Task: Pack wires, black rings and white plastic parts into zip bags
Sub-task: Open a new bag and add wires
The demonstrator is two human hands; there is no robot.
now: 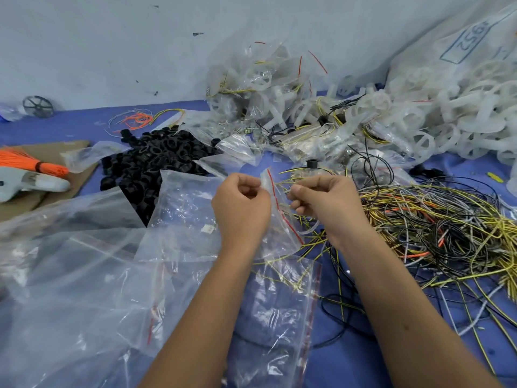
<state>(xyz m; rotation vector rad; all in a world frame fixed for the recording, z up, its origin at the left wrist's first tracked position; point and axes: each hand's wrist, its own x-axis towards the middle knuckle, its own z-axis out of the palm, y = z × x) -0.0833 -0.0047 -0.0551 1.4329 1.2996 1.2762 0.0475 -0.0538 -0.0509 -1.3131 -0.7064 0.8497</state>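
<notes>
My left hand point(242, 208) pinches the mouth of a small clear zip bag point(282, 219) with a red strip, held above the blue table. My right hand point(321, 201) grips the same bag's opening from the right, with yellow wires under its fingers; whether it holds them I cannot tell. A heap of black rings point(156, 161) lies to the upper left. Tangled yellow, black, grey and orange wires point(436, 228) spread at the right. White plastic parts point(447, 119) are piled at the back right.
Empty zip bags point(84, 275) cover the left and near table. Filled bags point(260, 88) are stacked against the wall. An orange wire bundle point(30, 163) and a white tool point(25, 183) rest on cardboard at the left. A dark wheel point(37, 106) sits far left.
</notes>
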